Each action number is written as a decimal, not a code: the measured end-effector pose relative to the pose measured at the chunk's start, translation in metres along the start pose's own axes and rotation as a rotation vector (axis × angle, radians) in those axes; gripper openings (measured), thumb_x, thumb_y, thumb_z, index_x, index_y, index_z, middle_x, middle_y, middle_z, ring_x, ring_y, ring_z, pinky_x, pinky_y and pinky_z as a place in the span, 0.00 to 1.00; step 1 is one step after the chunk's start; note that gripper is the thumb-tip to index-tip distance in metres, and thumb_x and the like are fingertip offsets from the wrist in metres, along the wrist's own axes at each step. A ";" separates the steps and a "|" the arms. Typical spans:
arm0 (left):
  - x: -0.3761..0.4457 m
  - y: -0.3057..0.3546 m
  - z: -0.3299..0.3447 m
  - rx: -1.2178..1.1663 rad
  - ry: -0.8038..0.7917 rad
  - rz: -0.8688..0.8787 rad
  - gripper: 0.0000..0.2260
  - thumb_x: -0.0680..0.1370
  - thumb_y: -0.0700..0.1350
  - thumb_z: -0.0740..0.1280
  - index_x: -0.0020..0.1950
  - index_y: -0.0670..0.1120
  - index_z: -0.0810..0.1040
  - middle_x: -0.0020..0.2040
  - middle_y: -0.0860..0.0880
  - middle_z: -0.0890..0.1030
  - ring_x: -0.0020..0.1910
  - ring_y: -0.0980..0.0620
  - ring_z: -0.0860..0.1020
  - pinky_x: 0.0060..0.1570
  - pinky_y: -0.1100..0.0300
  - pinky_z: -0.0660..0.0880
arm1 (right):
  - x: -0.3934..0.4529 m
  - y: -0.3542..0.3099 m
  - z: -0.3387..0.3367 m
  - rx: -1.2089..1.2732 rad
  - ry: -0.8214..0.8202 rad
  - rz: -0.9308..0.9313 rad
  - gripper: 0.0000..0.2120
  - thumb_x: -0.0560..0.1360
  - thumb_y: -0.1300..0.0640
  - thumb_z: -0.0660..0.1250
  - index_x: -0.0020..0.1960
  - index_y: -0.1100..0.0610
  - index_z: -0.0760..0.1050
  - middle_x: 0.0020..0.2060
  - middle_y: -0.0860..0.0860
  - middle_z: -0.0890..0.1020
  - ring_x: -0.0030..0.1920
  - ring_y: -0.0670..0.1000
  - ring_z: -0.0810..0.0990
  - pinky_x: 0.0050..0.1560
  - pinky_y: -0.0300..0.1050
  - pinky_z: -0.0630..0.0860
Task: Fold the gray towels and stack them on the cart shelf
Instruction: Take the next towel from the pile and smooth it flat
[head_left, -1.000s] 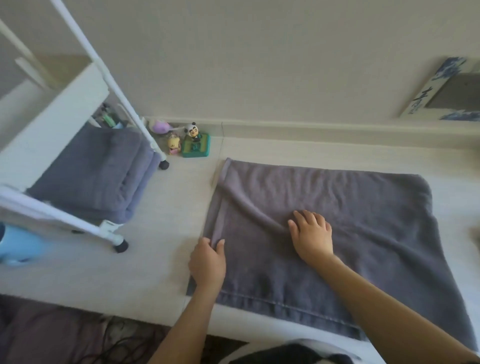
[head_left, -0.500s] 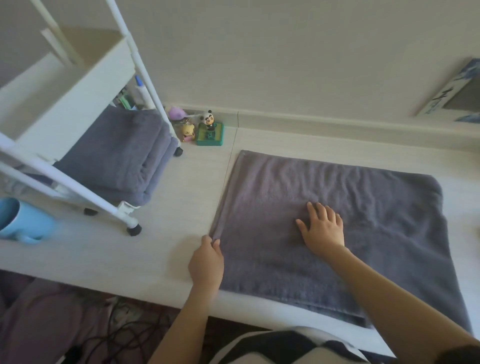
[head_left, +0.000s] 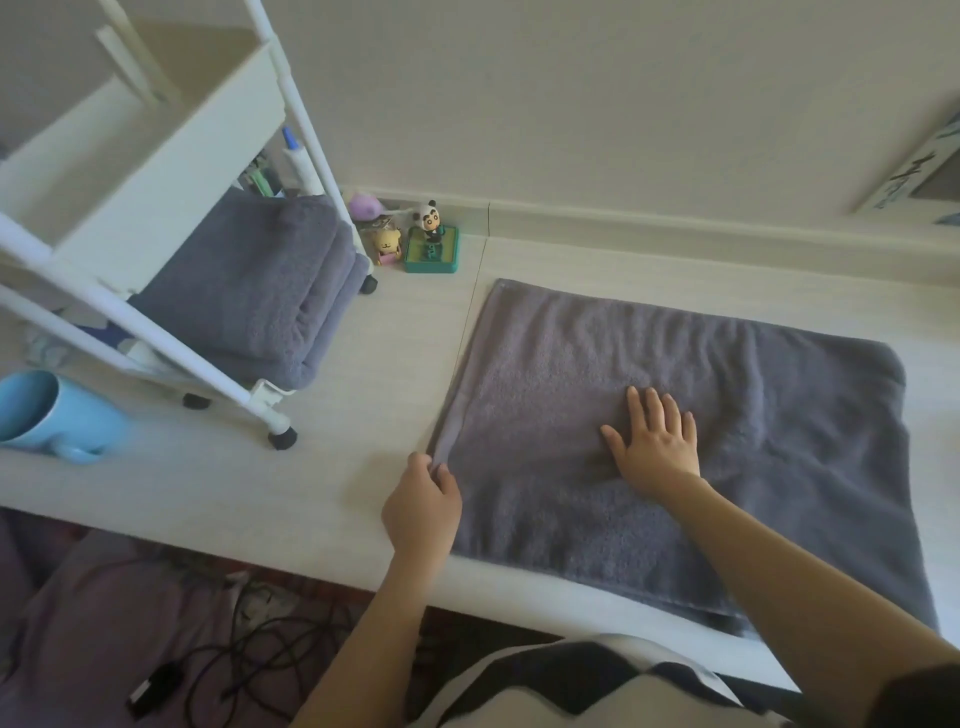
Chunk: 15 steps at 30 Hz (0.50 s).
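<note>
A gray towel (head_left: 753, 415) lies spread flat on the pale desk, folded over once. My right hand (head_left: 655, 444) rests flat on its middle with fingers straight. My left hand (head_left: 422, 501) pinches the towel's left edge near the front corner. At the left stands a small white cart (head_left: 171, 156). On its lower shelf lie two folded gray towels (head_left: 260, 291), one on the other.
A light blue mug (head_left: 52, 415) lies on its side at the far left, in front of the cart. Small toy figures (head_left: 415, 239) stand against the wall behind the towel. A picture frame (head_left: 924, 176) leans at the right. Cables lie on the floor below the desk edge.
The wrinkles along the towel's left side have been smoothed out. My right hand slid a little to the right over the towel. My left hand stayed at the left edge.
</note>
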<state>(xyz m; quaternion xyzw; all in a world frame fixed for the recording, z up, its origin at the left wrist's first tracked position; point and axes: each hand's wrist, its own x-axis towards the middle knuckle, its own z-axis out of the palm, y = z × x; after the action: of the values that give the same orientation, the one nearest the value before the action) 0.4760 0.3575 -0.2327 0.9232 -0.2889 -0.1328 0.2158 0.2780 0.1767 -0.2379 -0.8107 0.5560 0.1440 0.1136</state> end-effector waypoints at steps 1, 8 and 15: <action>-0.001 -0.001 -0.001 -0.020 0.018 0.023 0.06 0.81 0.46 0.58 0.46 0.46 0.69 0.34 0.52 0.72 0.31 0.49 0.70 0.27 0.60 0.56 | 0.000 0.000 0.000 0.002 0.000 0.003 0.33 0.78 0.36 0.42 0.77 0.52 0.39 0.77 0.52 0.46 0.76 0.55 0.43 0.75 0.55 0.41; 0.016 -0.014 0.006 0.149 0.057 0.050 0.08 0.81 0.44 0.61 0.46 0.40 0.72 0.40 0.43 0.73 0.24 0.47 0.64 0.24 0.63 0.50 | 0.001 -0.001 0.001 0.011 -0.014 0.009 0.33 0.78 0.37 0.43 0.77 0.51 0.39 0.77 0.51 0.45 0.76 0.54 0.42 0.75 0.54 0.41; 0.015 -0.002 0.014 0.162 0.175 0.195 0.14 0.71 0.41 0.70 0.55 0.40 0.77 0.51 0.40 0.78 0.49 0.38 0.77 0.45 0.48 0.74 | -0.014 -0.003 0.006 0.055 0.102 -0.040 0.30 0.80 0.41 0.44 0.77 0.53 0.46 0.77 0.52 0.49 0.76 0.54 0.44 0.75 0.54 0.39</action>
<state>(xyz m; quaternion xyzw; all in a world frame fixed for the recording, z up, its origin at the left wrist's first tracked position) 0.4834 0.3450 -0.2478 0.9131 -0.3673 -0.0066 0.1766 0.2756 0.1914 -0.2381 -0.8246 0.5484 0.0849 0.1103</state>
